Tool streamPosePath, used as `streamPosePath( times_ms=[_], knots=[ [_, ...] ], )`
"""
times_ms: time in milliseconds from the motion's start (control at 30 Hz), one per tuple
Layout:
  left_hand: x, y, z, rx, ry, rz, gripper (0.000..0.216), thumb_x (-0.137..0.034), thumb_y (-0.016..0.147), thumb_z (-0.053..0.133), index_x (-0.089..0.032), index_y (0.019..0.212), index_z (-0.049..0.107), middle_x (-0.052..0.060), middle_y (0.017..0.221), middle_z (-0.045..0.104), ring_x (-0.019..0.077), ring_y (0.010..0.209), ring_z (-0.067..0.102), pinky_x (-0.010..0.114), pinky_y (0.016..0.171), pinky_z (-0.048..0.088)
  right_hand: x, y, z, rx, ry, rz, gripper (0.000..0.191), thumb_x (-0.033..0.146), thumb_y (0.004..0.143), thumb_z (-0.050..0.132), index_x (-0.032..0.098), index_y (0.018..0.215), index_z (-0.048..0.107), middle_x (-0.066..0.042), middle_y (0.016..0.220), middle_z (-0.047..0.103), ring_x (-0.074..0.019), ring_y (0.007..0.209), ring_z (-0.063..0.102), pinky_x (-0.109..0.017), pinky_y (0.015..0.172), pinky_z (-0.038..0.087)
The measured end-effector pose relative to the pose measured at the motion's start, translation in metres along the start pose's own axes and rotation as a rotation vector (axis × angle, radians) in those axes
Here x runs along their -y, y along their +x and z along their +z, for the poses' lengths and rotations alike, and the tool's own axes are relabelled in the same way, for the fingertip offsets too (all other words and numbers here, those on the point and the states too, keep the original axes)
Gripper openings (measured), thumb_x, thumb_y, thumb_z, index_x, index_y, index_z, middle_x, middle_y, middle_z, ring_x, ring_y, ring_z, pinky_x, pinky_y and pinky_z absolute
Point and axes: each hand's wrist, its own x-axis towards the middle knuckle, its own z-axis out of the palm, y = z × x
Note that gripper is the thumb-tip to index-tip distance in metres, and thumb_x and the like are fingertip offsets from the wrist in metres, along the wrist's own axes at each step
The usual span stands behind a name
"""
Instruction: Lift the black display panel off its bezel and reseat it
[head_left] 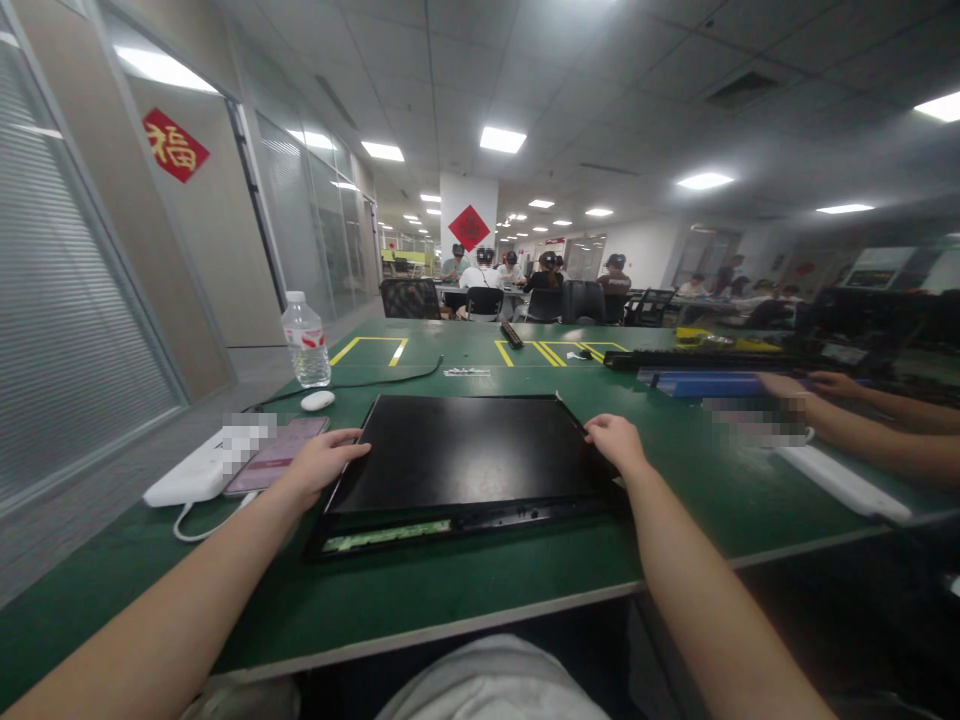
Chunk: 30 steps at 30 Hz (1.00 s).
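A flat black panel, like the back of a monitor (465, 460), lies face down on the green table (480, 590) in front of me. A strip of green circuit board shows along its near edge. My left hand (319, 465) grips the panel's left edge, fingers curled over it. On the right edge rests my right hand (616, 442), its fingers bent around the rim.
A phone (276, 455) and white power bank (187, 480) lie left of the panel, with a white mouse (317, 400) and water bottle (306, 342) behind. A co-worker's arms (862, 415) reach in from the right near a white bar (844, 482). Seated people fill the background.
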Motion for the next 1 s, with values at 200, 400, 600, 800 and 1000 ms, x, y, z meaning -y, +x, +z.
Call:
streamPosePath(
  times_ms=[200,400,600,800,1000],
  knots=[
    [-0.0049,-0.0071,0.0028,-0.008,0.010,-0.018,0.056,-0.020,0.055,0.086,-0.014,0.109,0.073,0.006,0.074,0.077,0.0232,0.059,0.071,0.030,0.055,0.056,-0.0013,-0.0001,-0.0002,-0.002,-0.015,-0.018,0.024,0.020,0.077,0.056,0.023,0.086,0.078,-0.003,0.081,0.076,-0.0188,0.082,0.068,-0.025,0.064,0.044],
    [-0.0061,-0.0076,0.0033,-0.011,0.006,-0.019,0.050,-0.016,0.060,0.083,-0.013,0.108,0.072,0.005,0.070,0.076,0.0222,0.058,0.070,0.029,0.054,0.056,-0.0024,-0.0004,0.0005,-0.014,0.001,-0.018,0.024,0.019,0.076,0.057,0.023,0.087,0.078,-0.003,0.080,0.076,-0.0193,0.084,0.069,-0.025,0.068,0.047],
    [-0.0032,-0.0028,0.0026,-0.017,0.005,-0.024,0.055,-0.017,0.057,0.085,-0.014,0.111,0.072,0.005,0.072,0.076,0.0229,0.058,0.071,0.030,0.053,0.056,-0.0037,-0.0001,0.0027,-0.024,-0.005,-0.015,0.024,0.019,0.076,0.057,0.023,0.087,0.078,-0.004,0.083,0.076,-0.0198,0.087,0.069,-0.025,0.070,0.047],
    [-0.0009,0.0007,0.0004,-0.023,0.028,0.002,0.053,-0.019,0.056,0.084,-0.013,0.108,0.073,0.009,0.081,0.078,0.0246,0.068,0.073,0.030,0.058,0.056,-0.0028,-0.0007,0.0032,-0.026,-0.007,-0.008,0.025,0.018,0.076,0.056,0.023,0.087,0.077,-0.004,0.084,0.076,-0.0190,0.085,0.069,-0.024,0.068,0.046],
    [-0.0032,-0.0018,-0.0008,-0.001,0.032,0.015,0.053,-0.021,0.057,0.084,-0.013,0.108,0.074,0.010,0.085,0.078,0.0254,0.073,0.074,0.030,0.060,0.057,-0.0021,-0.0007,0.0015,-0.018,0.004,-0.003,0.025,0.018,0.076,0.056,0.023,0.088,0.078,-0.004,0.083,0.076,-0.0192,0.086,0.069,-0.024,0.070,0.047]
  ],
)
